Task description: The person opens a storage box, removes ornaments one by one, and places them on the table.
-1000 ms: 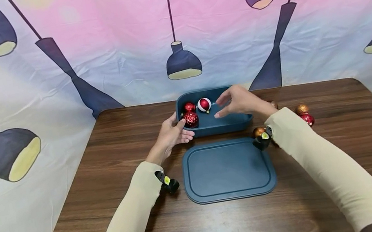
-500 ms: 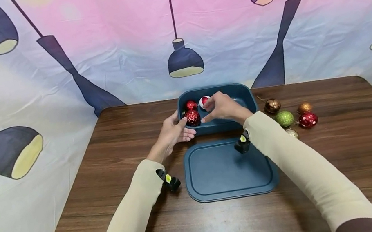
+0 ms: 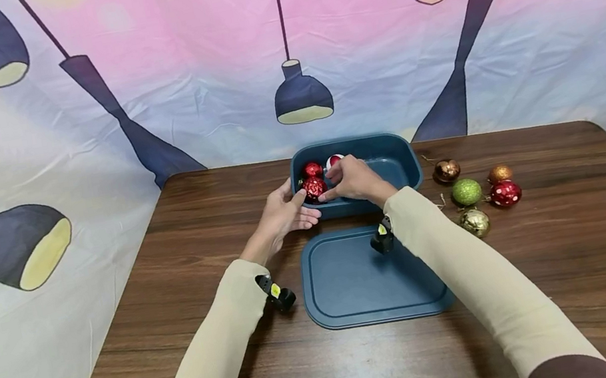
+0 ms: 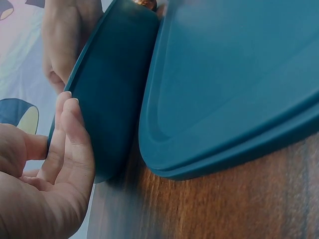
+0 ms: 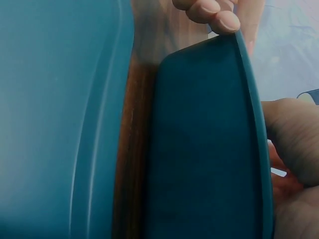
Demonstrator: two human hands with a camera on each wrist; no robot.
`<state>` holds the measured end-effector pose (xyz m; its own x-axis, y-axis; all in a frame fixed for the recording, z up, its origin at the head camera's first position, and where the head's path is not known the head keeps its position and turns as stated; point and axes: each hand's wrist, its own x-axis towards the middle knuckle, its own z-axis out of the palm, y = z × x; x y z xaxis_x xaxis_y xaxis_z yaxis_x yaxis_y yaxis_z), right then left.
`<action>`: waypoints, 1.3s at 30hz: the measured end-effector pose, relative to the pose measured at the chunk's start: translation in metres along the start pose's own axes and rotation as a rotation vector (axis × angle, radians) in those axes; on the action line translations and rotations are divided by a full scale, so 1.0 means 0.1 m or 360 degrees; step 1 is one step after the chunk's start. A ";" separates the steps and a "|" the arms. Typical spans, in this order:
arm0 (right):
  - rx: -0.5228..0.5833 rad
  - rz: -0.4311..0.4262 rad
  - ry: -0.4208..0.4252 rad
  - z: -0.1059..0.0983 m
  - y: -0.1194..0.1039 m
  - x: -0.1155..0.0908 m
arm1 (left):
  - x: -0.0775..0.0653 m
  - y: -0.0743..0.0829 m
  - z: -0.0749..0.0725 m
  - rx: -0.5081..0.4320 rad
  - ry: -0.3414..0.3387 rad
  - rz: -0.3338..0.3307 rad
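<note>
You look part way through your work. 3 balls sit at the left end of the deep blue-green box with round corners: a shiny red ball, a bumpy, glittery red ball and a red and white ball. 5 more are out on the brown wooden table, to the right of the box: a shiny brown ball, a bright green glitter ball, a small orange ball, a red ball with white dots and a shiny gold ball. The flat blue-green lid is off and lies just in front of the box. My guess is that those 5 balls and the lid are what is left.

Your left hand holds the box by its front left corner, thumb over the rim and fingers along the outside wall. Your right hand dips into the box with bent fingers, the thumb a little apart. The red and white ball is just behind those fingers, partly hidden. The bumpy ball is just left of them. I can't tell if your right hand touches or holds either ball.
</note>
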<state>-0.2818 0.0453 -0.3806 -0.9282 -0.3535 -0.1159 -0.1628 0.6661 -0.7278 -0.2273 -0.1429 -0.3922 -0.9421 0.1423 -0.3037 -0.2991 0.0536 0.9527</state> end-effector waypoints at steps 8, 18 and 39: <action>0.0001 -0.0032 0.0015 0.06 -0.05 0.04 | 0.00 0.01 0.01 -0.0026 0.0011 0.0004; 0.0031 -0.0045 0.0045 0.09 -0.07 0.05 | 0.01 0.00 0.00 -0.0004 -0.0004 0.0001; 0.0117 0.0017 0.0045 -0.17 -0.09 -0.12 | -0.02 0.00 -0.01 0.0020 0.0012 0.0009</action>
<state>-0.2754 0.0548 -0.3612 -0.9390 -0.3274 -0.1055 -0.1289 0.6193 -0.7745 -0.2256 -0.1442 -0.3920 -0.9450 0.1351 -0.2979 -0.2915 0.0654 0.9543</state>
